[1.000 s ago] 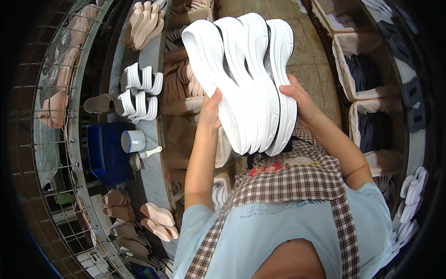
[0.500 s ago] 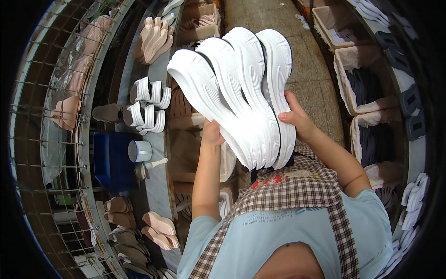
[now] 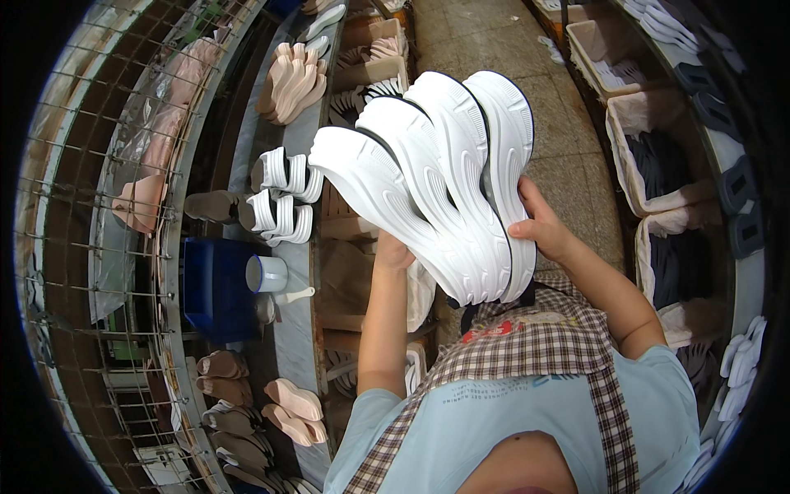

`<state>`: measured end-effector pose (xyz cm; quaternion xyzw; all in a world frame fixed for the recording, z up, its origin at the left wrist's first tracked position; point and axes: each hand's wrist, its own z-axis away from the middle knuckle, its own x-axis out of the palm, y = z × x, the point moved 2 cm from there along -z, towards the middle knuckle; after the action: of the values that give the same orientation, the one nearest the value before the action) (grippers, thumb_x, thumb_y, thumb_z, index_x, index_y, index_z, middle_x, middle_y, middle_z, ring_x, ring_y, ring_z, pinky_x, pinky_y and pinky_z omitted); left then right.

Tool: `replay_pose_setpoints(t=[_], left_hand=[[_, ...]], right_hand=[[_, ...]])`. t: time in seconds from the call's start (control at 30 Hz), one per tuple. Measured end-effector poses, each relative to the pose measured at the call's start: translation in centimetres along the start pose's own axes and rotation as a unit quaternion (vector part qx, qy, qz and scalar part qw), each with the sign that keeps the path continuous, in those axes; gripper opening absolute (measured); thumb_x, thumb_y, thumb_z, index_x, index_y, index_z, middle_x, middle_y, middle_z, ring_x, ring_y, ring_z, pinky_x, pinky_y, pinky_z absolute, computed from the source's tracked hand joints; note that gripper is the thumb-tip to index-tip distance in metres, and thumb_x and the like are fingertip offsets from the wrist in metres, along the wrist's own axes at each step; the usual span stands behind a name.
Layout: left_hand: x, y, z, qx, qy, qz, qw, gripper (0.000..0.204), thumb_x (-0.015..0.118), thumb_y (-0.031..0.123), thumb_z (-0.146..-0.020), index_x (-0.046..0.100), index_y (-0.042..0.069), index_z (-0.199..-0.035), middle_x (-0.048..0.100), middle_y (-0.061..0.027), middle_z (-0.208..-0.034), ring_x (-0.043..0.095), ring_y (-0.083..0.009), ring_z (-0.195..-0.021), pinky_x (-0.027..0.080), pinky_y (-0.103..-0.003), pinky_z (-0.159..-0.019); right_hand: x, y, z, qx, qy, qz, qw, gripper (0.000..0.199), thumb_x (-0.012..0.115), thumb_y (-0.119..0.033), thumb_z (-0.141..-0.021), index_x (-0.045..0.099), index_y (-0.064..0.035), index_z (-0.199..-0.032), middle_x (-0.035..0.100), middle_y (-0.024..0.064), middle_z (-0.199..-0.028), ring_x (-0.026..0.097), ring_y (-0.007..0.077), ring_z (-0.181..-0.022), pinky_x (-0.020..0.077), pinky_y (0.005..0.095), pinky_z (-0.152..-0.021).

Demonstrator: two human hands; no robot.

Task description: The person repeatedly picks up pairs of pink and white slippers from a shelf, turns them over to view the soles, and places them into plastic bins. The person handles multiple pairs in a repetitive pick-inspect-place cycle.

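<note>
Several thick white shoe soles (image 3: 461, 214) are fanned out side by side in front of my body. Their ribbed side walls face up, and the ends nearest me bunch together. My left hand (image 3: 395, 252) is closed on the left edge of the stack, its fingers mostly hidden underneath. At the right edge, my right hand (image 3: 541, 226) grips the outermost sole, thumb on the side wall and the other fingers partly behind it.
On the left bench (image 3: 300, 354) stand white soles with straps (image 3: 284, 216), pink soles (image 3: 294, 82), a white mug (image 3: 267, 273), a brush (image 3: 295, 295) and a blue bin (image 3: 210, 288). Lined crates (image 3: 617, 156) run along the right of the aisle floor (image 3: 568, 123).
The view has shifted, so the benches and crates sit further right in it. The fanned soles appear a little lower and further right, with both hands still holding them.
</note>
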<state>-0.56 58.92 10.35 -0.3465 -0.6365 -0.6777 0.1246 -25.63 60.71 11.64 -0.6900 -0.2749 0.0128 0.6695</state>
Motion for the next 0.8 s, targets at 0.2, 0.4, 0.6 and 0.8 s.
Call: replay_pose_setpoints(t=[0.2, 0.4, 0.6, 0.8], left_hand=[[-0.5, -0.1, -0.1, 0.022, 0.024, -0.095, 0.995, 0.058, 0.049, 0.038, -0.091, 0.039, 0.001, -0.134, 0.048, -0.015, -0.132, 0.052, -0.0291, -0.116, 0.044, -0.043, -0.097], [-0.5, 0.1, 0.0, 0.02, 0.082, -0.087, 0.993, 0.055, 0.053, 0.026, -0.09, 0.036, 0.0, -0.135, 0.048, -0.0146, -0.132, 0.052, -0.0276, -0.115, 0.045, -0.041, -0.095], [-1.7, -0.4, 0.5, 0.024, 0.07, -0.196, 0.978, 0.05, 0.056, 0.015, -0.089, 0.04, -0.001, -0.133, 0.05, -0.0156, -0.128, 0.054, -0.0263, -0.113, 0.047, -0.04, -0.094], [-4.6, -1.2, 1.1, -0.013, 0.138, -0.05, 0.989, 0.049, 0.051, 0.021, -0.092, 0.038, 0.001, -0.134, 0.047, -0.0158, -0.131, 0.05, -0.0284, -0.116, 0.044, -0.04, -0.096]], right_hand=[[-0.5, 0.4, -0.5, -0.013, -0.006, -0.005, 1.0, 0.101, 0.071, -0.04, -0.064, 0.02, 0.0063, -0.138, 0.032, 0.0212, -0.138, 0.032, 0.0298, -0.129, 0.0227, 0.0382, -0.108], [-1.2, 0.9, -0.8, -0.012, -0.022, -0.003, 1.0, 0.099, 0.072, -0.035, -0.065, 0.021, 0.0052, -0.138, 0.034, 0.0196, -0.137, 0.035, 0.0287, -0.128, 0.0255, 0.0378, -0.107], [-1.7, 1.3, -1.4, -0.06, -0.034, 0.019, 0.997, 0.091, 0.071, -0.029, -0.066, 0.024, 0.0022, -0.138, 0.037, 0.0162, -0.136, 0.037, 0.0253, -0.127, 0.027, 0.0364, -0.107], [-2.3, 1.9, -1.4, -0.034, -0.032, 0.036, 0.998, 0.081, 0.064, -0.007, -0.067, 0.027, -0.0009, -0.138, 0.04, 0.0127, -0.135, 0.04, 0.0218, -0.124, 0.0288, 0.0346, -0.106]])
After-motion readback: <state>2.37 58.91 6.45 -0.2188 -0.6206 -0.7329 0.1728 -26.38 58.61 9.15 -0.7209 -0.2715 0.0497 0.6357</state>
